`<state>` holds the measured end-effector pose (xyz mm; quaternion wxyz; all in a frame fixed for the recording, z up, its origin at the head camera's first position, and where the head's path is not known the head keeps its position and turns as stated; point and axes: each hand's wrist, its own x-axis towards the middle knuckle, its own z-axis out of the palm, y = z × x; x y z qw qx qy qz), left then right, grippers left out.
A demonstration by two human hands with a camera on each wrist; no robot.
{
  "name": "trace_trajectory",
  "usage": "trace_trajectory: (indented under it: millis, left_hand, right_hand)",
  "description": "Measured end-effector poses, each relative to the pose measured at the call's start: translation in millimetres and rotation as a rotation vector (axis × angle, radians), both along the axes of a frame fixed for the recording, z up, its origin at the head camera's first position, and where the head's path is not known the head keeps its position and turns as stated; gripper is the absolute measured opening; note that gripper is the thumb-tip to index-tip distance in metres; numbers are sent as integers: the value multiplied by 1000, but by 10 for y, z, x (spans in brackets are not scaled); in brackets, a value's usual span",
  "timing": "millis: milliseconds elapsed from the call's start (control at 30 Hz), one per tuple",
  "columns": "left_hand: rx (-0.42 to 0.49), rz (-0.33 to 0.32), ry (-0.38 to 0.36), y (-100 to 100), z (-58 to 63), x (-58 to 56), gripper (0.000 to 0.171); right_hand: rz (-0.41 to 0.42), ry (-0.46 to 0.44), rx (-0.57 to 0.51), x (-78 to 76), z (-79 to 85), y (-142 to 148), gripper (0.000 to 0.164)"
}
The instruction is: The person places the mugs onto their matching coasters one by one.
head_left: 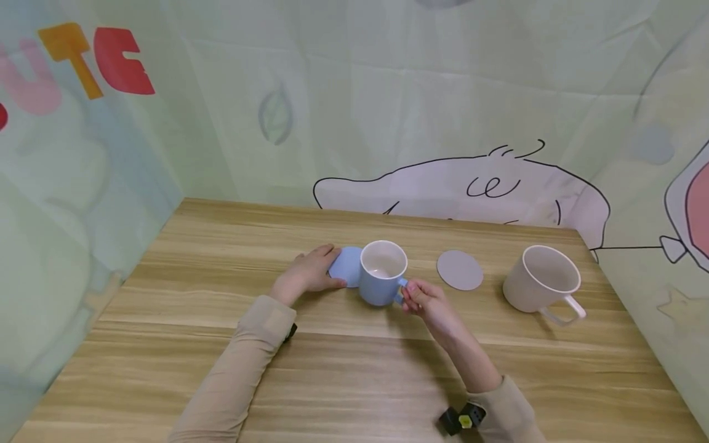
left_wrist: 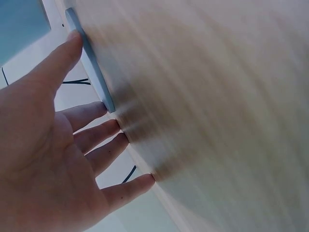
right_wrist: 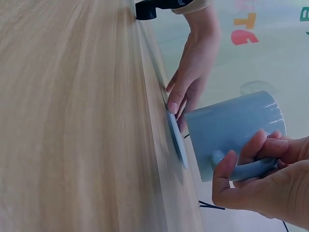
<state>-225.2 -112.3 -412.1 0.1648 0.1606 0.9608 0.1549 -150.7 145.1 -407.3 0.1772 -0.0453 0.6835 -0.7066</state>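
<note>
My right hand pinches the handle of a blue mug with a white inside. In the right wrist view the mug is held above the table, apart from its surface. Beside it lies a round blue coaster on the table. Thumb and index finger of my left hand touch the coaster's left edge. The left wrist view shows that hand with its fingers spread, fingertips on the tabletop and against the thin coaster.
A round grey coaster lies right of the blue mug. Farther right stands a larger pale mug, its handle toward the front right. The wooden table meets a printed cloth backdrop behind and at both sides.
</note>
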Motion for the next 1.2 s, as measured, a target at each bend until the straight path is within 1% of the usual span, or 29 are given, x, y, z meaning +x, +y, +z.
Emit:
trace_trajectory:
  millis: [367, 600, 800, 1200]
  left_hand:
    - [-2, 3, 4, 6, -24, -10, 82]
    - [-2, 4, 11, 9, -31, -19, 83]
    - [-4, 2, 13, 0, -45, -19, 83]
    - [4, 2, 20, 0, -15, -8, 82]
  right_hand:
    - [-22, -10, 16, -55, 3, -34, 28]
    - [-15, -7, 11, -99, -5, -49, 27]
    - [-32, -8, -3, -129, -4, -85, 28]
    - [-53, -10, -25, -185, 14, -140, 27]
